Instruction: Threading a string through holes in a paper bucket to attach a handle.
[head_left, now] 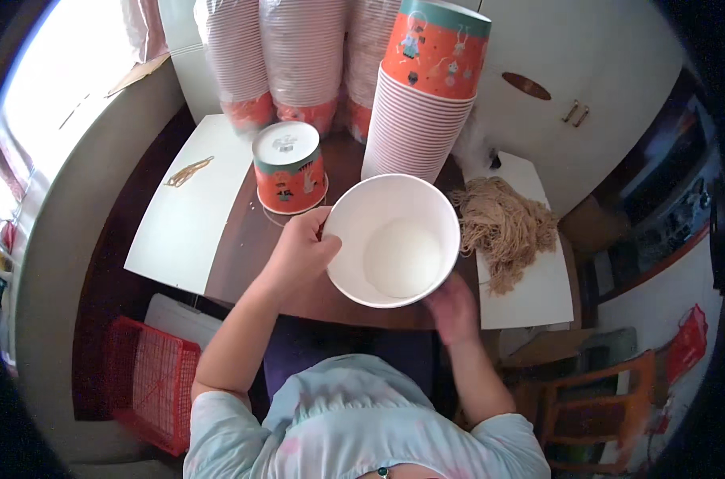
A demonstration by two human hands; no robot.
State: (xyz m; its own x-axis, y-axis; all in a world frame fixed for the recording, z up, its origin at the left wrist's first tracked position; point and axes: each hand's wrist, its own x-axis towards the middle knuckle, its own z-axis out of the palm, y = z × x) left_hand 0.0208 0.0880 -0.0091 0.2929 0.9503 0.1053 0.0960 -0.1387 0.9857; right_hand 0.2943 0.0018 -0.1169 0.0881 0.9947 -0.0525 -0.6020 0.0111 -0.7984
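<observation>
A large white paper bucket (402, 255) is held up over the table, tilted so that its pale, bare inside faces me. My left hand (305, 243) grips its left rim, with the thumb over the edge and the fingers behind. Below the bucket's lower right side is my right hand (453, 307), blurred, its fingers mostly hidden by the bucket. Just beyond my left hand, an orange and green paper bucket (291, 172) stands upside down on the table. Behind the held bucket rises a tall stack of nested paper buckets (418, 120), the top one showing its printed orange side.
Plastic-wrapped bucket stacks (303, 60) line the back. A heap of brown cords (502, 227) covers part of the right white panel; a few loose cords (189, 172) lie on the left one. A red crate (155, 375) sits low left, a wooden chair (598, 407) low right.
</observation>
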